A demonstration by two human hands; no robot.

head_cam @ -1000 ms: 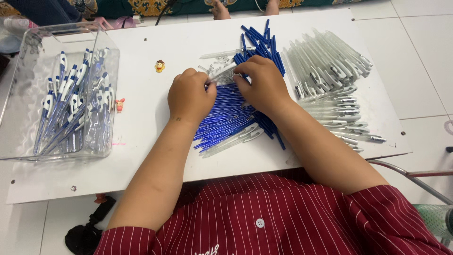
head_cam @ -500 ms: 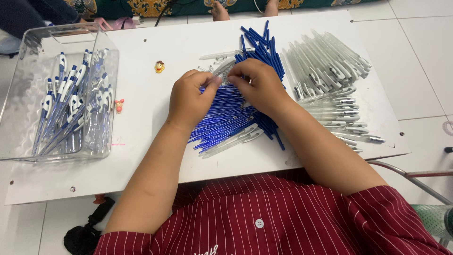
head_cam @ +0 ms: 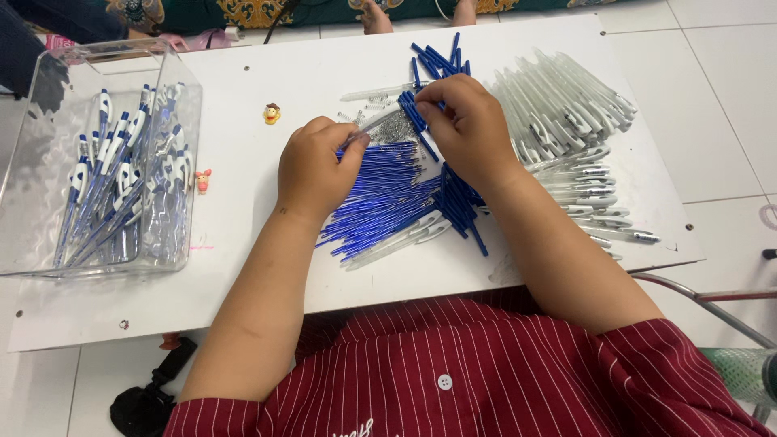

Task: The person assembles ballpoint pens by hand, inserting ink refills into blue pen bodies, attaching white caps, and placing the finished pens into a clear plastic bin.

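The clear bin (head_cam: 97, 162) at left holds some finished pens, while large heaps of refills (head_cam: 380, 198) and barrels (head_cam: 566, 105) remain. The left hand (head_cam: 312, 170) pinches a barrel end; the right hand (head_cam: 469, 121) pinches a blue piece.

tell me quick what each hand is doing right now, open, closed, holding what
Left hand: closed, pinching a clear pen barrel at its end.
Right hand: closed, fingertips pinched on a blue pen part at the barrel's far end.

It looked like a small hand-assembly workshop. A white work board (head_cam: 243, 243) sat low over a tiled floor (head_cam: 728, 105), heaped with pen barrels (head_cam: 566, 105) and blue refills (head_cam: 380, 194). Finished pens filled a clear bin (head_cam: 48, 235).
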